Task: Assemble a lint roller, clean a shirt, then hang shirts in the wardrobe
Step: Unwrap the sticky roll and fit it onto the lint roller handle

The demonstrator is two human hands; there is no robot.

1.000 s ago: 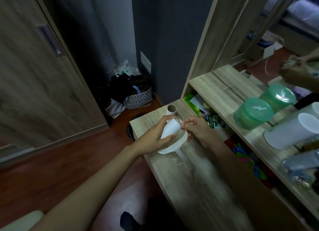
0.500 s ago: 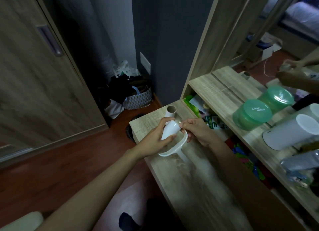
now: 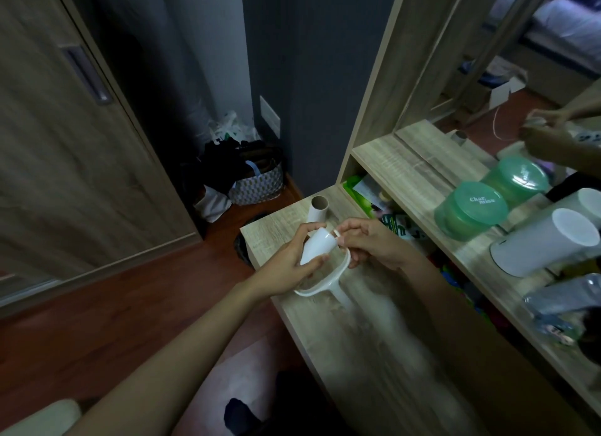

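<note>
My left hand (image 3: pixel 289 266) is wrapped around a white lint roll (image 3: pixel 317 245), held tilted above the wooden dresser top (image 3: pixel 328 331). My right hand (image 3: pixel 367 243) pinches the white lint roller frame (image 3: pixel 341 269) at the roll's upper end, where a small white tip pokes out. The frame's loop curves under the roll and its white handle (image 3: pixel 343 297) points toward me over the dresser. An empty cardboard tube (image 3: pixel 318 208) stands upright just beyond my hands. No shirt is in view.
A wardrobe sliding door (image 3: pixel 74 136) fills the left. A patterned bag (image 3: pixel 257 185) with dark clothes sits on the floor by the wall. On the dresser shelf stand a green lidded container (image 3: pixel 471 209) and a white cylinder (image 3: pixel 546 240) before the mirror (image 3: pixel 507 54).
Both hands have stayed in nearly the same place over the dresser. The right fingers have shifted slightly on the frame's end at the top of the roll.
</note>
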